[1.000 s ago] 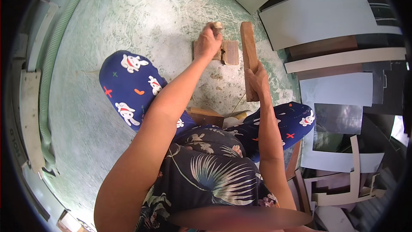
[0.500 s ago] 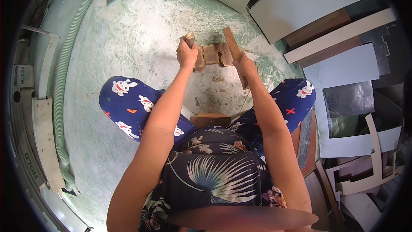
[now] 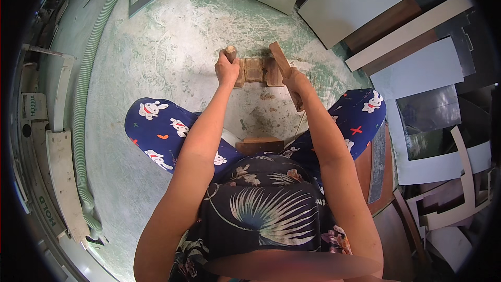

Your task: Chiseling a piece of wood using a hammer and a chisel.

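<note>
My left hand is closed around an upright round wooden handle; its pale, worn top sticks out above the fist. Whatever the handle carries below is hidden by my hand. It stands at the left end of a brown wooden block on the floor, which has a lighter, recessed middle section. My right hand grips a flat wooden bar, tilted with its far end over the block's right end. The bar's near end shows below my fist.
Another wooden block lies close to my body between my knees. Wood crumbs dot the floor. A ribbed green hose runs along the left. Sheets and offcuts crowd the right, and a grey L-shaped piece lies far left.
The view has shifted and turned slightly. The bar's far end sits a little lower in the picture. Both hands keep their grips near the block.
</note>
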Available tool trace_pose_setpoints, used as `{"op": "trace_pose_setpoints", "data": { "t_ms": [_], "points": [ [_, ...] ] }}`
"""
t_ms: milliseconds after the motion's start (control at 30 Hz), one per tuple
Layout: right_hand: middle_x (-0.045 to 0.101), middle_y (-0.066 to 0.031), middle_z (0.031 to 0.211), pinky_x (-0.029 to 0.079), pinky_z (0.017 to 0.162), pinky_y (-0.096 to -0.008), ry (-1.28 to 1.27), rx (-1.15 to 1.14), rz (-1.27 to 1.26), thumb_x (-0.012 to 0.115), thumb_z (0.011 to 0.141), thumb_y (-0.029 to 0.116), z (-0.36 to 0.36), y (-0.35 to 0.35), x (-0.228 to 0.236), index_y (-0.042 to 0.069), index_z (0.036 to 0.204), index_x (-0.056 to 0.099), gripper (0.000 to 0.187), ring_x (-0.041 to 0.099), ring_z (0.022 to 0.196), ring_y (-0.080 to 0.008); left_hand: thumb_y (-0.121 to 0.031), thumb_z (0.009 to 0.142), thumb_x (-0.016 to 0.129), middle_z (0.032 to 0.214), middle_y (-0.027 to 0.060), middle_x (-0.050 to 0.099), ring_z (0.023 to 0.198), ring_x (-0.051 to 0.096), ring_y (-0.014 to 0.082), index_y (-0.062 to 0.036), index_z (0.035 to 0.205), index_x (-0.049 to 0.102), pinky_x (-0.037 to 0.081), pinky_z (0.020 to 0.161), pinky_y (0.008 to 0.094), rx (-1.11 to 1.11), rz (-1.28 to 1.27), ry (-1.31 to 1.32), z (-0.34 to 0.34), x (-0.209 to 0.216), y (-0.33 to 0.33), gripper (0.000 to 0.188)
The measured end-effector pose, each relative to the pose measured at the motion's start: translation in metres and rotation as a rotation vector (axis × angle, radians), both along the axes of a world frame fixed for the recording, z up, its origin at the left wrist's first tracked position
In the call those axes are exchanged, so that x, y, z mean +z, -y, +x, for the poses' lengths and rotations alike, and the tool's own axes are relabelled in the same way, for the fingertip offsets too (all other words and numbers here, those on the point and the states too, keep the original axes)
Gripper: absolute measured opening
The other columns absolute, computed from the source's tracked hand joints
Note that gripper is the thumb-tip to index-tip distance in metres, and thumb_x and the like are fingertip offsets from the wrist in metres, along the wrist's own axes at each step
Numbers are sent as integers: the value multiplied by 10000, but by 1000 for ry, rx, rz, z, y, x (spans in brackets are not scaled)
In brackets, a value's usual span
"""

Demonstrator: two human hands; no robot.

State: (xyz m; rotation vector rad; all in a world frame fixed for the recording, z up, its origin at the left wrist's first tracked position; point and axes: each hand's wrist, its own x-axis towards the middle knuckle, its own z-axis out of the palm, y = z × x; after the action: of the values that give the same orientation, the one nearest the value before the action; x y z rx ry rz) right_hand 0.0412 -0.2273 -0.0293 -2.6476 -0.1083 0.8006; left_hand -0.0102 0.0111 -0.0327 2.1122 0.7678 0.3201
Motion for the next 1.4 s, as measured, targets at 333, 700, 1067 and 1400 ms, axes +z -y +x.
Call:
{"op": "trace_pose_setpoints", "data": {
  "t_ms": [333,700,1067,1400],
  "points": [
    [658,-230,1081,501,874,-437,-3,17,49,651,771,271,-8,-2,24,38,1218,549,515,635,1021,-377,-160,772,709,1040,227,663,1003,634,375,-11,1125,552,503,870,433,-29,-17,-72,2,-7,-15,414],
    [650,-243,1090,495,886,-425,-109,87,10,664,755,293,-9,-13,22,22,1200,560,532,630,1024,-377,-152,762,727,1005,204,678,968,657,340,9,1092,570,514,844,404,-70,-152,-124,-8,1,-15,399],
    [658,-251,1053,505,864,-434,-85,69,31,636,748,264,-16,-9,25,18,1193,558,515,641,994,-384,-117,786,719,841,160,679,637,678,223,19,975,571,527,606,360,-32,-196,39,14,21,-18,276],
    [658,-206,1113,499,898,-433,-72,101,-19,585,819,300,-19,-14,25,46,1235,549,489,632,1059,-340,-120,795,717,722,112,656,620,642,201,3,865,578,508,597,359,-76,-177,271,19,-14,-17,198]
  ]
}}
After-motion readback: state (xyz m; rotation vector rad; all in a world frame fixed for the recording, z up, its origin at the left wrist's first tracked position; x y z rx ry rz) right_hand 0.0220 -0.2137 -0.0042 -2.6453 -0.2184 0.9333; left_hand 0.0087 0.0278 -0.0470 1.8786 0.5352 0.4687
